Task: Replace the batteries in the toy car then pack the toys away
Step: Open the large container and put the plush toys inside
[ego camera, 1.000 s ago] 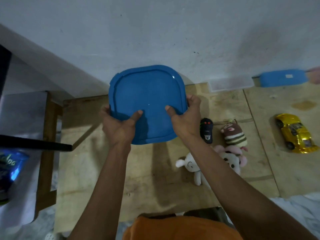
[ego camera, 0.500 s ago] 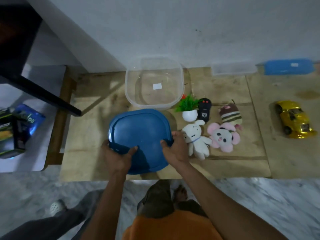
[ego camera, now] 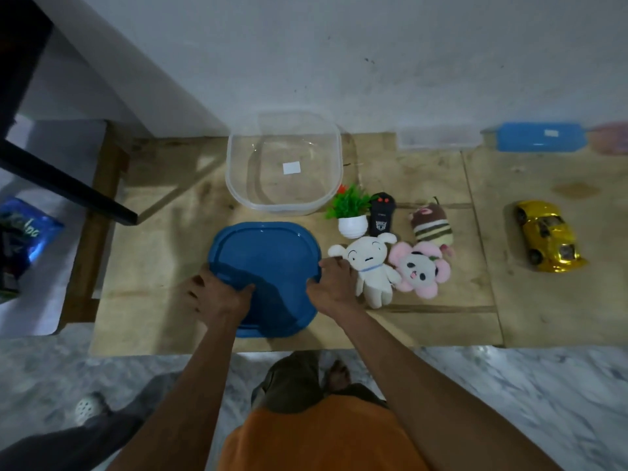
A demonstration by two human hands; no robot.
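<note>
A blue lid (ego camera: 268, 263) lies on the wooden tabletop (ego camera: 163, 260), in front of an open clear plastic container (ego camera: 283, 161). My left hand (ego camera: 217, 297) grips the lid's left edge and my right hand (ego camera: 334, 285) grips its right edge. Right of the lid lie a white plush dog (ego camera: 370, 266), a pink panda plush (ego camera: 419, 268), a striped plush (ego camera: 431, 226), a black remote (ego camera: 382, 214) and a small potted plant (ego camera: 351, 212). The yellow toy car (ego camera: 547, 236) sits far right.
A smaller clear box (ego camera: 440, 137) and a blue lid (ego camera: 540, 137) stand by the wall at back right. A black bar (ego camera: 64, 181) crosses the left side above a blue packet (ego camera: 20, 232). The table's front edge is close to my legs.
The lid came off the container, moved down toward me and now rests on the table. Both hands stayed on its edges.
</note>
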